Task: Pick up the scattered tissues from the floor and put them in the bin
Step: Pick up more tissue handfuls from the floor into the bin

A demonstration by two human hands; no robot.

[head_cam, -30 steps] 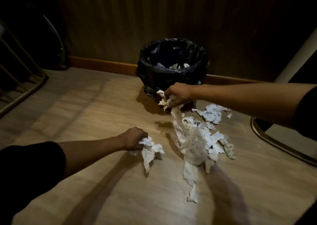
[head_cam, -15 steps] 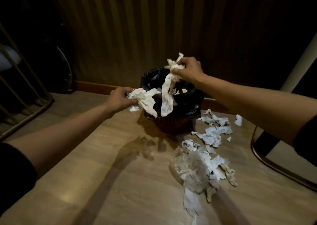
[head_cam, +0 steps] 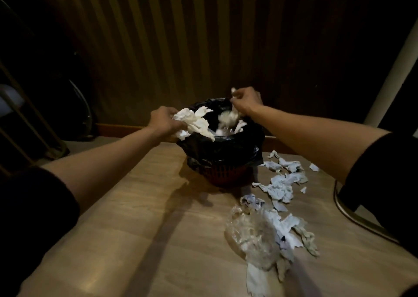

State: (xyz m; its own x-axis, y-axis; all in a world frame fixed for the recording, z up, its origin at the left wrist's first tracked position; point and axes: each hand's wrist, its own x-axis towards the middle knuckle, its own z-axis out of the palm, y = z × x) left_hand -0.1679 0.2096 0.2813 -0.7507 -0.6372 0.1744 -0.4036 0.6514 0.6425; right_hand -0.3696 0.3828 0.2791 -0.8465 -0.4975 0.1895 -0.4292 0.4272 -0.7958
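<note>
1. Wall [head_cam: 181, 36]: dark, vertically striped panelling beyond both hands, with a wood skirting [head_cam: 117, 129] at its foot, left of the left hand

2. Floor [head_cam: 135, 228]: light wood-look boards under both arms, arm shadows running across it below the hands

3. Bin [head_cam: 222, 158]: round, reddish basket base, black liner [head_cam: 226, 145] folded over the rim; stands on the floor directly under and between the two hands, up near the wall

4. Loose tissues [head_cam: 279, 187]: white crumpled pieces on the floor below the right forearm, just right of the bin base, trailing toward the camera

5. Plastic wrap [head_cam: 251, 231]: clear crumpled film on the floor, nearer the camera than both hands, touching more torn tissue scraps beside it

6. Left hand [head_cam: 164, 121]: at the bin's left rim, fingers clamped on a white wad [head_cam: 194, 123] that hangs over the rim and the opening

7. Right hand [head_cam: 245, 99]: above the bin's far rim, fingers curled; a small white scrap shows at the fingertips, can't tell if it is really pinched

8. Blurred tissue [head_cam: 227, 119]: white, right under the right hand, inside the bin mouth; more white bits [head_cam: 239, 124] lie in the liner beside it

9. Metal curve [head_cam: 352, 215]: bent tube on the floor under the right sleeve
</note>
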